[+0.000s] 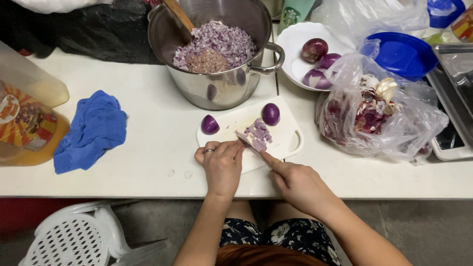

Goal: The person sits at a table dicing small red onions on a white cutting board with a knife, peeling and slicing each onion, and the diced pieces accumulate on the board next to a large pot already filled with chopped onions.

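White tabletop (pixel 148 123); small white plastic cutting board (pixel 283 130) holds heap of chopped purple onion (pixel 258 134); right hand (pixel 295 182) fingers closed round knife (pixel 249 143); left hand (pixel 222 162) fingers curled, steadying blade beside heap

Cutting board (pixel 286 130) near table edge, centre; chopped onion (pixel 258 134) on it between two onion halves (pixel 210 124). Pot (pixel 217 83) just behind. Cloth (pixel 91 129) left; bag of peelings (pixel 379 111) right, plate (pixel 295 44) of onions behind it.
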A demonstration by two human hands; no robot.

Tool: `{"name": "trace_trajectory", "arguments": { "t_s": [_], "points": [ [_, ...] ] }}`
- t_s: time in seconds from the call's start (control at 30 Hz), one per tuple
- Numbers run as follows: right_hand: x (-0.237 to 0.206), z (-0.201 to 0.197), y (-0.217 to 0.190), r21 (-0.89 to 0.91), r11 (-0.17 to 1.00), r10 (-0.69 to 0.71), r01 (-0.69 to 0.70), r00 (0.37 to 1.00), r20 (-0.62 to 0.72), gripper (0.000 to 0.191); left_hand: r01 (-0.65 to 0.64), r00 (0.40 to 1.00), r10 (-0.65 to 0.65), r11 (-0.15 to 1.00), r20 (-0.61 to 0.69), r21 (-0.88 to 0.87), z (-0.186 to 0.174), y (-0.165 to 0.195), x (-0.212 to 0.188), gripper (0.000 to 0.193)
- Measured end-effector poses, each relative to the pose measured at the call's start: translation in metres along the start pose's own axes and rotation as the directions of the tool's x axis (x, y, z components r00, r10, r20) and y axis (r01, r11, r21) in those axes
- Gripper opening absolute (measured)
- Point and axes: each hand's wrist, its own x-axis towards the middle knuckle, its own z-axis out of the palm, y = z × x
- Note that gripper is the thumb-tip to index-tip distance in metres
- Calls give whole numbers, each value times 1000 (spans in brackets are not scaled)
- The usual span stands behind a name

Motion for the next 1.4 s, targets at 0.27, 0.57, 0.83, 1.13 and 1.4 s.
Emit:
{"name": "trace_trajectory", "arguments": {
  "t_s": [0.27, 0.57, 0.83, 1.13, 1.4],
  "points": [
    [11, 35, 0, -60, 998, 24, -26, 999, -27, 56, -8, 1000, 8, 1000, 15, -11, 0, 1, 1, 4],
    [2, -2, 4, 156, 900, 369, -407, 902, 222, 51, 8, 1000, -8, 1000, 16, -6, -2, -3, 2, 10],
    [3, 14, 0, 42, 999, 33, -33, 999, -2, 56, 5, 1000, -5, 999, 15, -34, 0, -7, 1, 7],
    [10, 25, -6, 89, 985, 139, -146, 987, 82, 56, 54, 998, -51, 996, 34, -77, -2, -10, 3, 2],
    [2, 5, 2, 156, 976, 144, -153, 987, 65, 53, 75, 997, -73, 992, 20, -107, -2, -10, 2, 1]
  ]
}}
